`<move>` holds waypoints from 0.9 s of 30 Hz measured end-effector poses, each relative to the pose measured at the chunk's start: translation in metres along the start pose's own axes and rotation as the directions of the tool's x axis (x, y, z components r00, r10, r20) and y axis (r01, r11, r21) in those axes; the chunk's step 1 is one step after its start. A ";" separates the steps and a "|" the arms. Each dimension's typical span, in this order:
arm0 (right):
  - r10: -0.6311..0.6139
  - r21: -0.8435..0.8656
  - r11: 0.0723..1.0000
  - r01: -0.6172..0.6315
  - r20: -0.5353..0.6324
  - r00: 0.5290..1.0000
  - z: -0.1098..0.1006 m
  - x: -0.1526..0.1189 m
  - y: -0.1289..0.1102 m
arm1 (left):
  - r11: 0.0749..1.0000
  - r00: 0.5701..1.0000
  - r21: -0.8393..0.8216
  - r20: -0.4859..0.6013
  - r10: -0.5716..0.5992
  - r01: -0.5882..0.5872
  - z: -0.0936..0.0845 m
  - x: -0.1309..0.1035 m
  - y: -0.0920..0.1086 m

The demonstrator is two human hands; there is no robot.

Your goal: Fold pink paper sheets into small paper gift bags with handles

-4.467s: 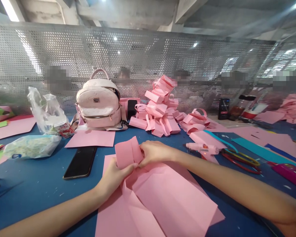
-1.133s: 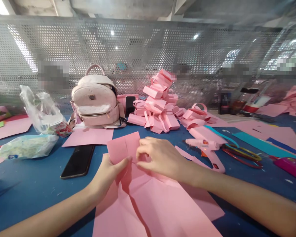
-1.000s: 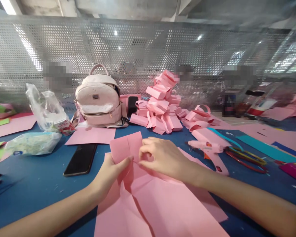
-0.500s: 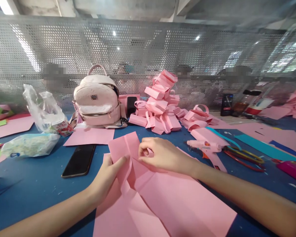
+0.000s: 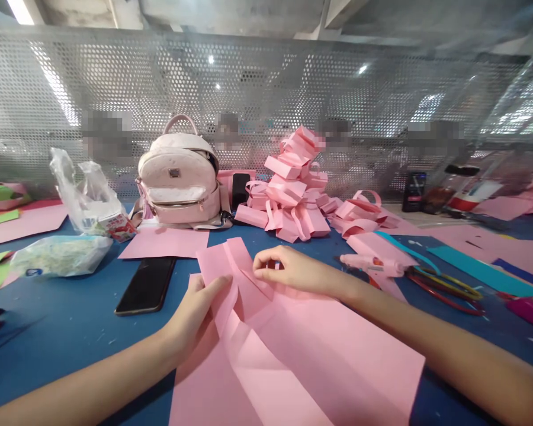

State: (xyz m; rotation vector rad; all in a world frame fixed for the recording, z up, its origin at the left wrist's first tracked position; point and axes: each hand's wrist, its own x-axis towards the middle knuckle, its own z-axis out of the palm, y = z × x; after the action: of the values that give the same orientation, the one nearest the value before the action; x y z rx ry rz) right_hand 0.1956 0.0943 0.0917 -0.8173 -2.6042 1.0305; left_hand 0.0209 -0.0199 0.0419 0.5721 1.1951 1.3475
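Note:
My left hand [image 5: 199, 307] is closed on a folded piece of pink paper [image 5: 251, 302], its thumb on top near the crease and the other fingers hidden underneath. The folded piece stands partly raised, and a long strip of it runs down toward me. At its right edge my right hand [image 5: 288, 269] is curled with thumb and forefinger together, pinching the paper there. Beneath both hands lie larger flat pink sheets [image 5: 359, 349]. Just right of my right hand rests a pink glue gun [image 5: 375, 264].
A blue table [image 5: 89, 331] carries a black phone [image 5: 146, 286], a pale backpack [image 5: 180, 177], plastic bags [image 5: 62, 255] and a pile of folded pink paper boxes [image 5: 293, 192]. Scissors [image 5: 453, 287] and blue strips [image 5: 484, 269] lie at right. Behind stands a perforated metal screen [image 5: 266, 77].
The folded paper has opened a little and tilted, its lower strip swinging right. My right hand has stayed at its edge. The whole view has shifted slightly.

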 end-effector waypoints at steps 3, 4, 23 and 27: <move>-0.022 0.044 0.999 0.022 -0.006 1.000 -0.007 0.000 0.003 | 1.000 1.000 -0.026 0.023 0.017 -0.016 -0.001 0.001 0.000; -0.026 0.060 0.998 0.026 -0.010 1.000 -0.009 0.001 0.005 | 0.999 0.999 -0.026 0.031 0.028 -0.027 -0.002 0.001 0.000; 0.001 0.264 0.965 -0.009 0.031 1.000 -0.012 0.006 0.020 | 0.996 0.995 -0.047 0.052 0.080 -0.077 -0.003 0.002 0.000; 0.058 0.256 0.966 -0.043 -0.053 0.997 -0.022 0.004 0.018 | 0.987 0.990 -0.071 -0.022 0.142 -0.143 -0.003 0.003 0.004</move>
State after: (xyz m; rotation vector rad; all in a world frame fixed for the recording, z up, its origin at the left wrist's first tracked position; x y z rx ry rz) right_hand 0.2083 0.1198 0.0956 -0.8397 -2.3478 1.2999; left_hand 0.0157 -0.0170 0.0427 0.6048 1.1304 1.5134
